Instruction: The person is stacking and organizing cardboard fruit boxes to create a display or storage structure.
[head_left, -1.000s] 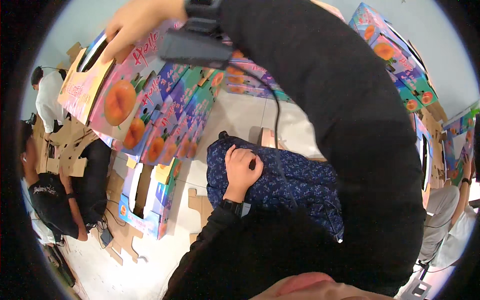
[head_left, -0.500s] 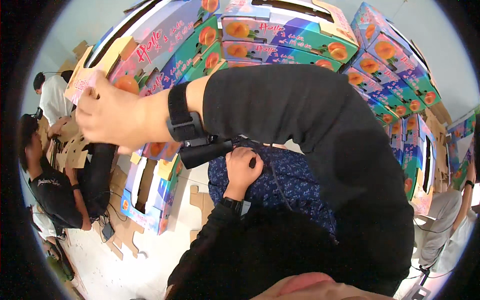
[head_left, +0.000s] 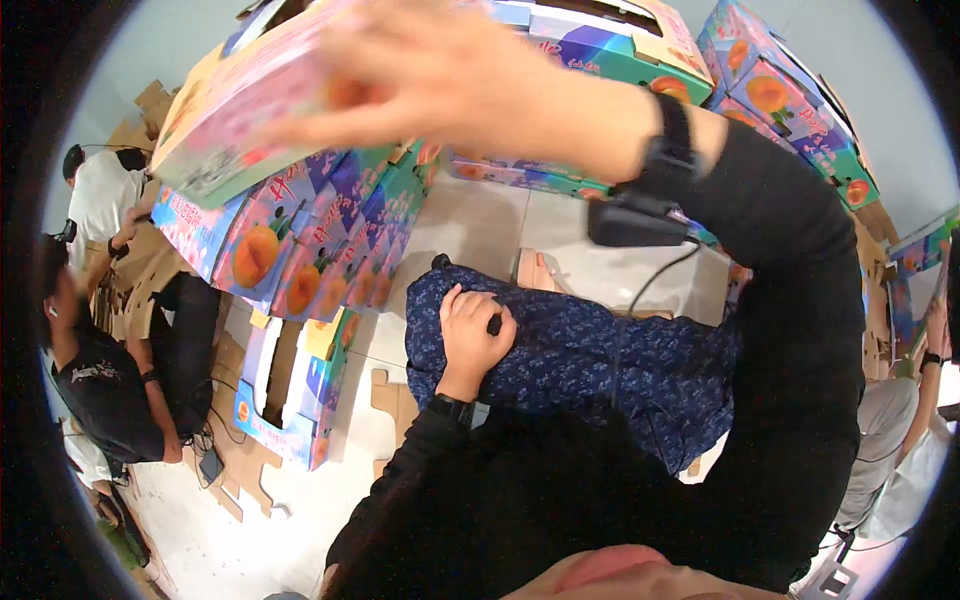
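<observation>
My left hand (head_left: 475,335) rests on the dark blue patterned fabric (head_left: 570,345) over my lap. Its fingers curl loosely, thumb close to the forefinger, and nothing shows in them. High at the left, my right hand (head_left: 430,85) reaches across the pink side of the uppermost fruit carton (head_left: 240,125), its thumb pointing left. Motion smears that hand, so its grip is unclear. The carton, itself a little blurred, sits tilted above a stack of similar peach-printed cartons (head_left: 300,230), its near end jutting past them. A black strap with a dark device (head_left: 640,222) circles my right wrist.
More printed cartons stand at the back (head_left: 610,45) and at the right (head_left: 790,100). A low carton (head_left: 290,395) stands on the floor beside flat brown cardboard pieces (head_left: 245,475). One person in black (head_left: 110,390) sits at the left; another person's arm (head_left: 925,390) shows at the right.
My right hand has swept right and up from the near end of the top carton. That carton has shifted and now hides less of the stack below. My left hand stays on my lap.
</observation>
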